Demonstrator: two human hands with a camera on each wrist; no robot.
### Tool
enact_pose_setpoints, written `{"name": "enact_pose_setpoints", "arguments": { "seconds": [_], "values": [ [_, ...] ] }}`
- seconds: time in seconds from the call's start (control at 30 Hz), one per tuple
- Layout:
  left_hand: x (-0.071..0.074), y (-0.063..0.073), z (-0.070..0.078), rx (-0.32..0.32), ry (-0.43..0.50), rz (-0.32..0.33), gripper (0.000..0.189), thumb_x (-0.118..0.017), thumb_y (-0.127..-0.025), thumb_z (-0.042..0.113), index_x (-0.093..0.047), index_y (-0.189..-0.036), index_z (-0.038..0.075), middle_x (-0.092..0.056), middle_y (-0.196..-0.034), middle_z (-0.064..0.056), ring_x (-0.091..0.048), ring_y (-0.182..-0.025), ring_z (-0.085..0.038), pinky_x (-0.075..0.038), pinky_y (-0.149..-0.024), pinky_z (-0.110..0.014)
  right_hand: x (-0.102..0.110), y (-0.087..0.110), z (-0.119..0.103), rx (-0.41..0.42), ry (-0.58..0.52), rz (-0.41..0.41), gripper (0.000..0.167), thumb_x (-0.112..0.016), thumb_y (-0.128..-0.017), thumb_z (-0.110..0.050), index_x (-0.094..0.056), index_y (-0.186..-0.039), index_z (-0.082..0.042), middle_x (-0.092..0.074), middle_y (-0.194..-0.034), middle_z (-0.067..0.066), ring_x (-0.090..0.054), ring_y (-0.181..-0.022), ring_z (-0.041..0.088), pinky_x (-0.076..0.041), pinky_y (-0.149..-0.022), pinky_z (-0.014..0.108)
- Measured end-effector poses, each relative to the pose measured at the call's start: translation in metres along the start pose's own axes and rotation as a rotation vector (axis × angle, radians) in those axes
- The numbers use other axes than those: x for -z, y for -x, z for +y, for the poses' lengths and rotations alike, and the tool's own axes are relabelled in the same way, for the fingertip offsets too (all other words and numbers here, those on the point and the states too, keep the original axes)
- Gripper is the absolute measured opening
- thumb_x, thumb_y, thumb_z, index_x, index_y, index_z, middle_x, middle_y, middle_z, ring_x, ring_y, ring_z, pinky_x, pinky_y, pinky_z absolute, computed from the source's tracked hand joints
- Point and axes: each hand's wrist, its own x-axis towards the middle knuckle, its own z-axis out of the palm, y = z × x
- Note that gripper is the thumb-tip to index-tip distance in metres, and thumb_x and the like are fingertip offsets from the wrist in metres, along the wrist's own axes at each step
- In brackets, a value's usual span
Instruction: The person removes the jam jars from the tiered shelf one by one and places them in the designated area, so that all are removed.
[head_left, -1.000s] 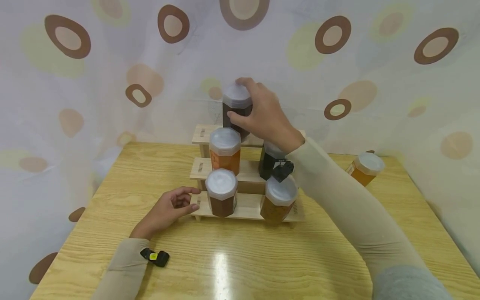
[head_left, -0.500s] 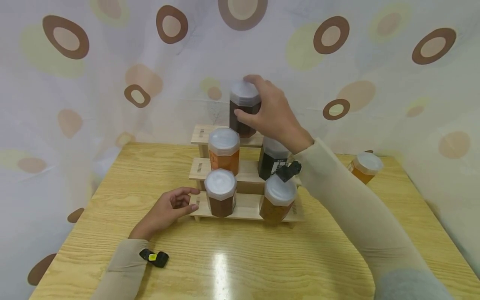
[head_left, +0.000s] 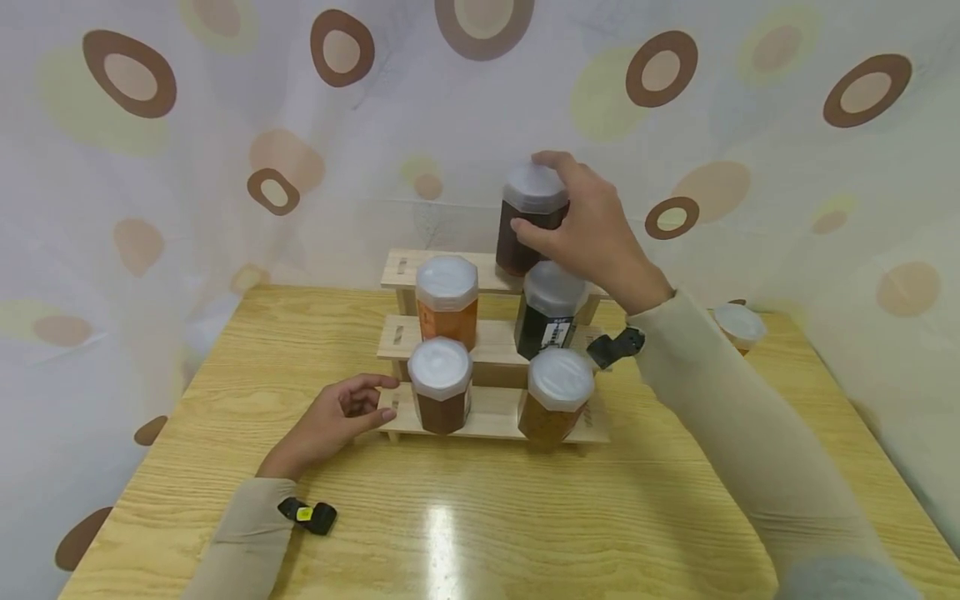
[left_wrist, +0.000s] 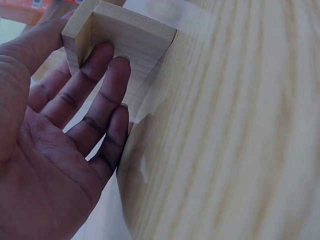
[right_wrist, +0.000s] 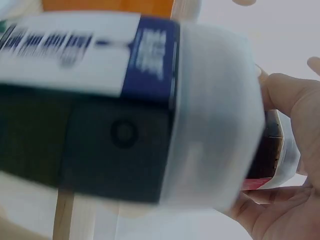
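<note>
In the head view my right hand [head_left: 588, 221] grips a dark octagonal jar [head_left: 517, 246] with a frosted lid, thumb at its side and fingers around the lid. The jar is upright, its base right at the top step of a three-step wooden rack [head_left: 495, 406]. Part of this jar [right_wrist: 267, 155] also shows in the right wrist view, behind a nearer black jar [right_wrist: 120, 135]. My left hand [head_left: 337, 421] holds the left end of the lowest step, thumb on top; in the left wrist view its fingers [left_wrist: 112, 90] reach under the wooden end.
An orange jar [head_left: 448, 312] and a black jar [head_left: 543, 321] stand on the middle step. Below them are a brown jar [head_left: 442, 400] and an amber jar [head_left: 553, 408]. Another jar [head_left: 738, 325] stands on the table [head_left: 525, 533] at right, partly behind my sleeve. A patterned curtain hangs behind.
My right hand has carried the dark jar rightward along the top step, from behind the orange jar to behind the black jar. The left hand has stayed in place.
</note>
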Motion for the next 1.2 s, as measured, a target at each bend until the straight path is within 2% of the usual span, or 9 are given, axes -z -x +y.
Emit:
{"name": "enact_pose_setpoints", "arguments": {
  "seconds": [0.17, 0.37, 0.63, 0.93, 1.2],
  "values": [
    [0.0, -0.001, 0.0, -0.003, 0.001, -0.01, 0.039, -0.075, -0.098, 0.014, -0.064, -0.134, 0.007, -0.064, -0.092, -0.012, -0.059, -0.078, -0.017, -0.048, -0.067, -0.026, 0.011, 0.007, 0.012, 0.006, 0.009, 0.037, 0.07, -0.079, -0.091, -0.021, -0.045, -0.15, -0.005, -0.056, -0.139, 0.02, -0.057, -0.12, 0.035, -0.051, -0.098, 0.052],
    [0.001, 0.0, 0.0, -0.006, -0.021, 0.0, 0.039, -0.075, -0.097, 0.015, -0.064, -0.134, 0.008, -0.065, -0.094, -0.012, -0.061, -0.079, -0.017, -0.049, -0.067, -0.026, 0.022, 0.015, 0.023, -0.009, 0.015, 0.058, 0.07, -0.078, -0.091, -0.019, -0.045, -0.15, -0.005, -0.056, -0.139, 0.021, -0.059, -0.112, 0.033, -0.052, -0.089, 0.049],
    [0.001, 0.0, 0.001, -0.014, -0.014, 0.0, 0.039, -0.076, -0.097, 0.015, -0.064, -0.133, 0.007, -0.064, -0.092, -0.012, -0.059, -0.078, -0.016, -0.048, -0.066, -0.026, 0.037, 0.027, 0.033, -0.062, 0.052, 0.079, 0.069, -0.077, -0.091, -0.022, -0.046, -0.151, -0.008, -0.058, -0.139, 0.019, -0.06, -0.102, 0.033, -0.045, -0.084, 0.045],
    [0.001, -0.001, 0.003, -0.009, -0.013, -0.004, 0.039, -0.076, -0.097, 0.015, -0.064, -0.134, 0.007, -0.066, -0.092, -0.011, -0.061, -0.079, -0.018, -0.05, -0.068, -0.027, 0.053, 0.047, 0.046, -0.03, 0.097, 0.149, 0.068, -0.079, -0.089, -0.019, -0.05, -0.149, -0.006, -0.061, -0.13, 0.022, -0.058, -0.084, 0.033, -0.039, -0.071, 0.023],
    [0.002, 0.0, 0.004, 0.0, 0.003, -0.008, 0.04, -0.076, -0.097, 0.013, -0.063, -0.134, 0.005, -0.065, -0.091, -0.012, -0.06, -0.078, -0.016, -0.048, -0.067, -0.025, 0.067, 0.059, 0.056, -0.091, 0.079, 0.155, 0.072, -0.08, -0.088, -0.02, -0.048, -0.152, -0.009, -0.057, -0.135, 0.025, -0.059, -0.092, 0.039, -0.037, -0.07, 0.013]
  ]
}}
